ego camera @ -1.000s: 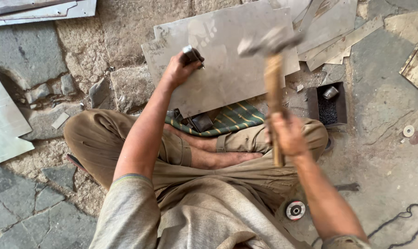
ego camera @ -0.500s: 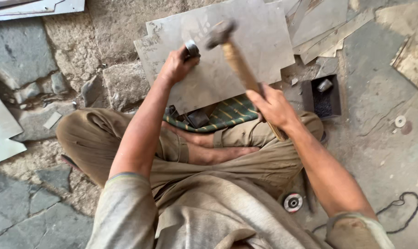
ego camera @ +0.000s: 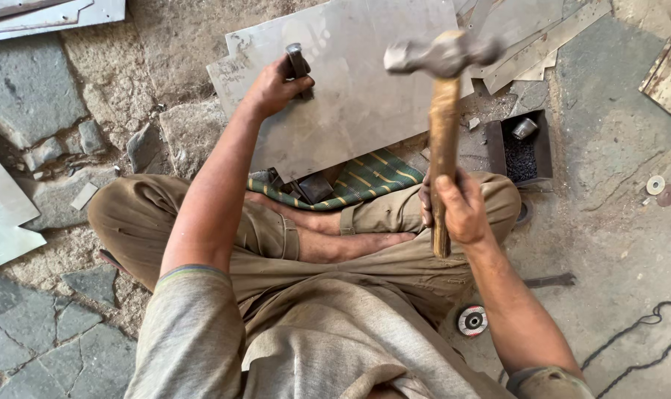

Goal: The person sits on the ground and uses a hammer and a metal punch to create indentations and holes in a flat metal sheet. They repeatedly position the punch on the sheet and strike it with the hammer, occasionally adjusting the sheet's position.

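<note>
While seated cross-legged on the floor: person works over a metal sheet [ego camera: 365,96].
Left hand [ego camera: 272,89]: wrapped round a punch [ego camera: 298,60], tip upright on sheet's left part, steadying it for a strike.
Right hand [ego camera: 457,207]: gripping wooden handle low, for swing; hammer [ego camera: 442,55] head raised above sheet's right edge.
Right of sheet: small black box [ego camera: 524,151].
Below sheet: striped cloth [ego camera: 365,177].

floor [ego camera: 616,244]: cracked stone slabs | rough, dusty | daylight, soft shadows
</note>
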